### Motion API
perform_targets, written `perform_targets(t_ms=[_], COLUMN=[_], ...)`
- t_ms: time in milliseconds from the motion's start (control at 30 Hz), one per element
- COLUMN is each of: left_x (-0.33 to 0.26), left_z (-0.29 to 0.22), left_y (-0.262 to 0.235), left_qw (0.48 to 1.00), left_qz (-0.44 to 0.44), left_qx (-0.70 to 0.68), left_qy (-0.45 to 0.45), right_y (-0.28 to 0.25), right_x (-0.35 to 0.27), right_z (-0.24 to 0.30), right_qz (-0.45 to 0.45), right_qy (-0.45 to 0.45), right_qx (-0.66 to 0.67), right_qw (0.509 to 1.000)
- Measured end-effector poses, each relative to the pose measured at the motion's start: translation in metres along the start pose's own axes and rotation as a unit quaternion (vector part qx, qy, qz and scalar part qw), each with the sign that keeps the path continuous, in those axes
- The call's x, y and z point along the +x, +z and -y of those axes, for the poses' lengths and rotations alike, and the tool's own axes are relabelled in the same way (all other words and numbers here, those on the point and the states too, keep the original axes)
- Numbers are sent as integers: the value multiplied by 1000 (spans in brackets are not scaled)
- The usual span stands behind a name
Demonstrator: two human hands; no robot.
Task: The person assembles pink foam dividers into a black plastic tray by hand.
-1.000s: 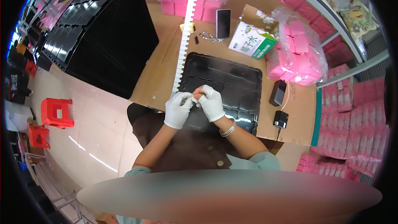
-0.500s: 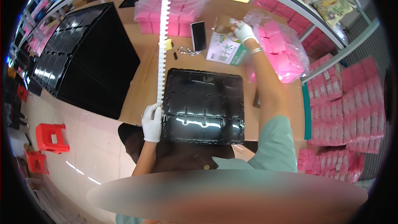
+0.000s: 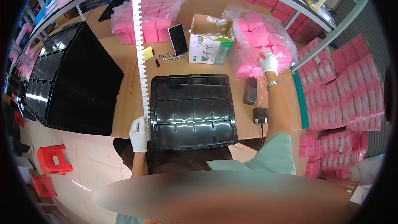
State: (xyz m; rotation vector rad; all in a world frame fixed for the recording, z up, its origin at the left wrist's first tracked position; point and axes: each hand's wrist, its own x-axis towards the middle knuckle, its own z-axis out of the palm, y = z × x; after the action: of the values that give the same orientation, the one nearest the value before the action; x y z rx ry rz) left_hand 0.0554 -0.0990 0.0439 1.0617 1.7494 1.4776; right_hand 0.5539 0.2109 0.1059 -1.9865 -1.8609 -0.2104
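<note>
A black plastic tray (image 3: 192, 112) with moulded rows of compartments lies on the table in front of me. My left hand (image 3: 139, 135), in a white glove, is at its left edge with the fingers curled. A white notched strip (image 3: 141, 49) runs from the top of the view down to those fingertips; whether they pinch it or the tray edge is hard to make out. My right hand (image 3: 268, 63), also gloved, is on the pink blocks (image 3: 265, 43) in an opened clear bag, its fingers bent round one block. An open carton (image 3: 210, 49) stands left of that bag, white scraps on its flap.
A tall stack of black trays (image 3: 78, 83) fills the table's left side. Behind are another bag of pink blocks (image 3: 153, 20) and a tilted phone (image 3: 178, 40). A black device (image 3: 251, 90) and an adapter (image 3: 260, 115) with cables lie near my right forearm. Red stools (image 3: 54, 159) stand lower left.
My right hand has moved from above the carton, right and nearer, onto the pink blocks. My left hand stays by the tray's left edge. The whole view has shifted slightly.
</note>
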Motion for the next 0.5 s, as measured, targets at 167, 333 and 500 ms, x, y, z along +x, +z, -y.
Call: perform_targets(t_ms=[167,333,500], left_x=[-10,-11,-8], left_z=[-39,-26,-48], left_y=[28,23,72], left_qw=[998,996,908], left_qz=[51,72,347], left_qx=[-39,-37,-179], left_qy=[-7,-28,-152], right_y=[7,-5,-96], right_x=[-2,13,-39], right_z=[12,0,74], right_qz=[-23,-201,-56], right_qy=[-3,93,-23], right_qx=[1,185,463], right_qw=[1000,957,884])
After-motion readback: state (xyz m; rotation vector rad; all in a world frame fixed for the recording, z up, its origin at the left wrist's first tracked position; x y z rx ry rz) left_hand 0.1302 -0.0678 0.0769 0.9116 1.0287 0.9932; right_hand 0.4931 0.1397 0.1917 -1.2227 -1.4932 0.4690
